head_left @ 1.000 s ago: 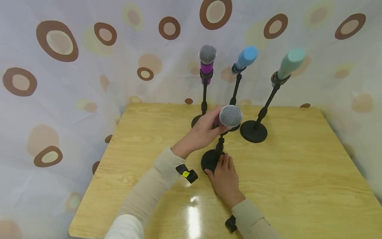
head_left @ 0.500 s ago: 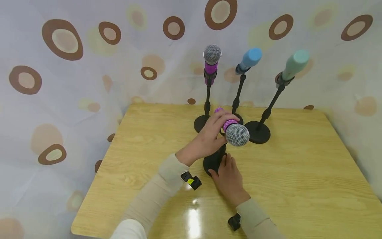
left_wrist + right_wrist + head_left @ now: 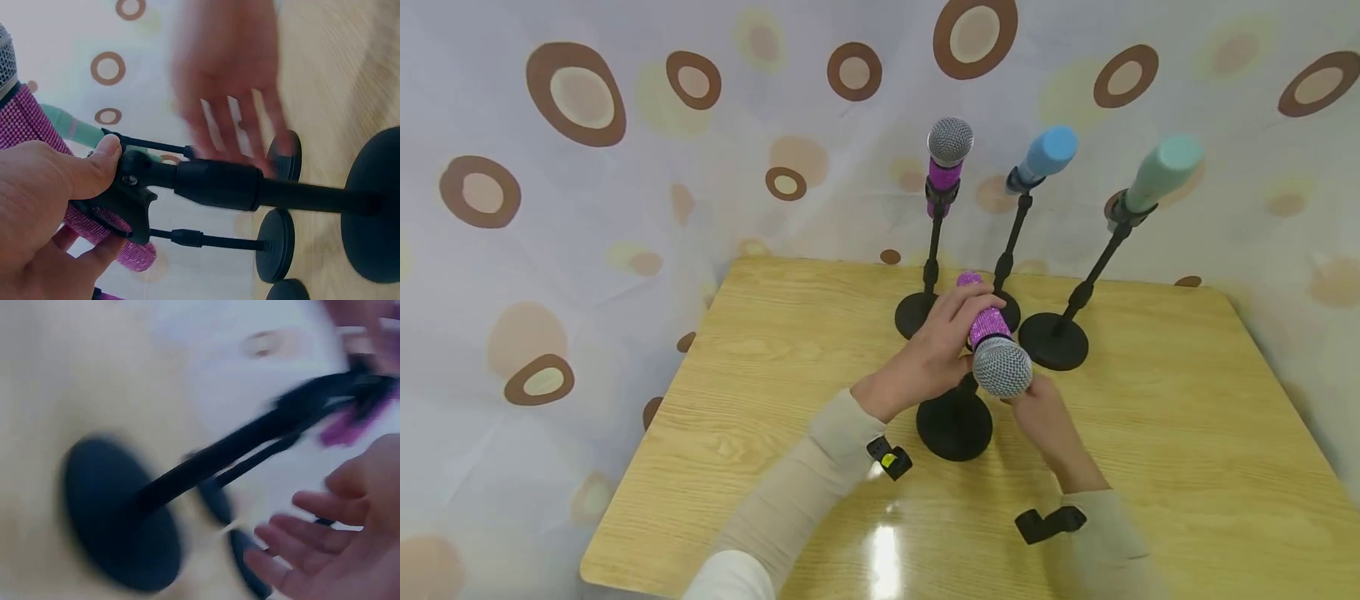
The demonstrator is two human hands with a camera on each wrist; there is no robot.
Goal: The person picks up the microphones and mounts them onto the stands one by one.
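My left hand (image 3: 928,358) grips a microphone (image 3: 989,325) with a glittery purple body and silver mesh head, together with the clip of its black desk stand (image 3: 955,427). In the left wrist view the thumb presses the black clip (image 3: 128,187), while other fingers curl behind the purple body. The microphone tilts with its mesh head toward me. Beside the stand's post is my right hand (image 3: 1056,425), its fingertips hidden behind the mesh head in the head view. Both wrist views show this hand (image 3: 350,519) blurred, fingers spread and relaxed, holding nothing.
Behind stand three more microphones on black round-based stands: a purple one (image 3: 950,143), a light blue one (image 3: 1049,153) and a mint green one (image 3: 1163,173). They stand near the back edge of the wooden table (image 3: 775,350), before a patterned cloth (image 3: 685,167).
My right hand has left the stand's base and moved up and right toward the post. The left hand has tipped the microphone's head down toward me. The view has shifted slightly.
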